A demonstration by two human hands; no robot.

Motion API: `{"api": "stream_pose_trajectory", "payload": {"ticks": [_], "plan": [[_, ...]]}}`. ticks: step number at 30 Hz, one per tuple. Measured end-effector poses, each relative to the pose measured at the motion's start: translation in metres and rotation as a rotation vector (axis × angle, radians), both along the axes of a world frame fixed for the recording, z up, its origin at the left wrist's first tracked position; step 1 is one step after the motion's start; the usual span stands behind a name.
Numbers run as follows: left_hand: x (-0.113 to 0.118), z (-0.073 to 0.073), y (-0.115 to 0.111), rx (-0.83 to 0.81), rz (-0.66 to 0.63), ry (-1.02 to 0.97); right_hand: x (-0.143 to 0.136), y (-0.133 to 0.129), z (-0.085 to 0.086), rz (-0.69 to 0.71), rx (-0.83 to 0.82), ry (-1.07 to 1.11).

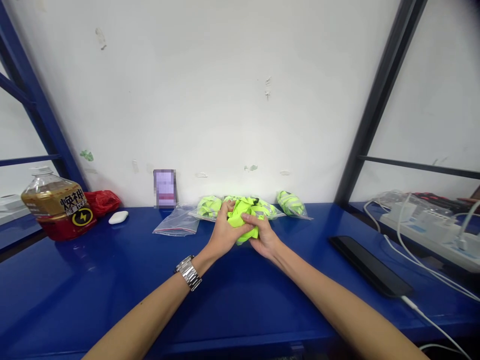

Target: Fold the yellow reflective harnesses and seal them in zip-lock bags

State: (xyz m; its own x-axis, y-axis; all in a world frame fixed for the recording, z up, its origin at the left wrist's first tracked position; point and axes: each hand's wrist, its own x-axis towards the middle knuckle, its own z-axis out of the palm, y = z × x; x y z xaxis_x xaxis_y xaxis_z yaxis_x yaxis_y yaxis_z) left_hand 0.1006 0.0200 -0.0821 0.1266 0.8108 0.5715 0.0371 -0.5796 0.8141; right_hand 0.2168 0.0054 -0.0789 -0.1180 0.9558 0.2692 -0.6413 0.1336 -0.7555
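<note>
On the glossy blue table [112, 280], a large clear-plastic bottle [45, 197] read "焕神" above a yellow lightning bolt [82, 216]. Over its middle, the half-closed left hand [224, 233] and right hand [265, 238] together grasped a crumpled fluorescent-yellow cloth bundle [239, 214].

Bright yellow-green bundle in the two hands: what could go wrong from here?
The crumpled bundle could spring loose if either the left hand or the right hand eases its grip.
The flat clear bag lies to the left of the hands and might get knocked askew.
The white cable plugged into the dark phone might get snagged by the right forearm.
</note>
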Motion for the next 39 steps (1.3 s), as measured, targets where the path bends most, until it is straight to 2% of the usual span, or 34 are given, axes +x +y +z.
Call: {"api": "stream_pose_trajectory", "payload": {"ticks": [8,12,15,17,20,22,23,24,26,28,31,35,37,39], "plan": [[-0.007,-0.008,0.010,-0.021,-0.003,0.085,-0.007,0.004,-0.001,-0.156,0.002,0.049],[-0.020,-0.004,0.012,0.069,0.047,0.338,-0.002,0.011,-0.003,-0.226,-0.004,0.005],[-0.037,0.011,0.012,0.148,0.037,0.543,0.008,0.017,-0.003,-0.303,-0.023,-0.020],[-0.054,0.026,0.012,0.195,0.082,0.571,0.015,0.019,-0.001,-0.355,-0.054,-0.023],[-0.095,0.043,0.016,0.316,0.355,0.679,0.022,0.019,0.004,-0.385,-0.082,-0.033],[-0.131,0.044,0.020,0.324,0.490,0.854,0.022,0.016,0.007,-0.388,-0.076,-0.041],[-0.150,0.041,0.022,0.280,0.507,0.952,0.021,0.015,0.009,-0.385,-0.072,-0.044],[-0.167,0.036,0.023,0.228,0.480,1.040,0.019,0.013,0.010,-0.379,-0.069,-0.047],[-0.195,0.022,0.022,0.121,0.335,1.180,0.015,0.011,0.012,-0.359,-0.063,-0.053],[-0.205,0.010,0.015,0.032,0.244,1.268,0.013,0.009,0.013,-0.343,-0.058,-0.065],[-0.185,0.007,-0.008,0.023,0.360,1.362,0.013,0.008,0.013,-0.339,-0.059,-0.077],[-0.120,0.027,-0.039,0.012,0.469,1.494,0.016,0.005,0.017,-0.280,-0.082,-0.080],[-0.087,0.037,-0.048,0.029,0.590,1.492,0.015,0.002,0.020,-0.215,-0.089,-0.081],[-0.060,0.041,-0.051,0.046,0.618,1.505,0.012,-0.001,0.020,-0.156,-0.093,-0.093]]}}
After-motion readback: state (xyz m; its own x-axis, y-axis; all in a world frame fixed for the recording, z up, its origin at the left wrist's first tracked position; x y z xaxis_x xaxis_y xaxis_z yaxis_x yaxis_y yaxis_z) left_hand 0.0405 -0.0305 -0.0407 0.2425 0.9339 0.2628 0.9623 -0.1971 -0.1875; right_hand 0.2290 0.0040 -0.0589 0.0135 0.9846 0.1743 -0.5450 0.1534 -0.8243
